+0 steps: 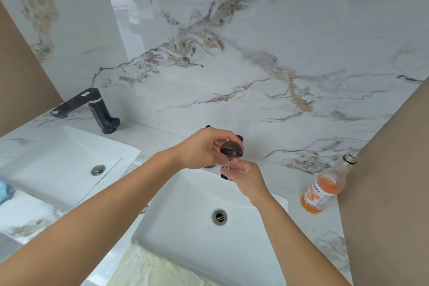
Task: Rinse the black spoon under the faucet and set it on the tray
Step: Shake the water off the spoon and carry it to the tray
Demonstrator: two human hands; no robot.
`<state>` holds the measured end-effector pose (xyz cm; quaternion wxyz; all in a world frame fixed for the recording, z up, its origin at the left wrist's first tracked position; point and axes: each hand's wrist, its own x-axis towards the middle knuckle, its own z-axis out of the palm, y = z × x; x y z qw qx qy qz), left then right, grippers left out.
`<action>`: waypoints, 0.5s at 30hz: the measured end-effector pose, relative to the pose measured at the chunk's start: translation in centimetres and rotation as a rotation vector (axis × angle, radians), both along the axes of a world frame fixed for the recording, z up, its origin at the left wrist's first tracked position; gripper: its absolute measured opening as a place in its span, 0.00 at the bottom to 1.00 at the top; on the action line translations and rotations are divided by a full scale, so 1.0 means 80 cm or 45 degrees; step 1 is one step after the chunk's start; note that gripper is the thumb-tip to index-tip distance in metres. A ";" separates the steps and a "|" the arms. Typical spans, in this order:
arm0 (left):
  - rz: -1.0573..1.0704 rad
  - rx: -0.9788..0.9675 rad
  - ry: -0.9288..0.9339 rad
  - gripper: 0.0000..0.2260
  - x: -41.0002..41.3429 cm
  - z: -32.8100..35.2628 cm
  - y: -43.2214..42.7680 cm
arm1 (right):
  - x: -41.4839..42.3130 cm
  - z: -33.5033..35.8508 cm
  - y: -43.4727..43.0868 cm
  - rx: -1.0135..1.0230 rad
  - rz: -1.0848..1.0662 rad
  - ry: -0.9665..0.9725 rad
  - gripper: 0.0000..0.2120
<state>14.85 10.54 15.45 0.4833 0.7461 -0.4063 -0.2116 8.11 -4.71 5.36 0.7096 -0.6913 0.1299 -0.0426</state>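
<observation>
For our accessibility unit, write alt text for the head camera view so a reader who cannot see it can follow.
Two bare hands meet over the right white sink: the left hand holds a dark rounded spoon bowl, with the right hand just below. A black faucet stands at the left sink, an open bottle of orange liquid at right.

1. The left hand holds the black spoon by its dark rounded bowl, above the far edge of the right sink.
2. The right hand is just below, its fingers touching water falling from the spoon.
3. A black faucet stands far left behind the left sink.
4. An open bottle of orange liquid stands on the marble surface at right.
</observation>
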 end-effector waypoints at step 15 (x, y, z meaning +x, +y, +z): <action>0.528 -0.135 0.685 0.04 0.136 -0.031 0.197 | 0.087 0.007 0.193 -0.142 0.267 0.209 0.04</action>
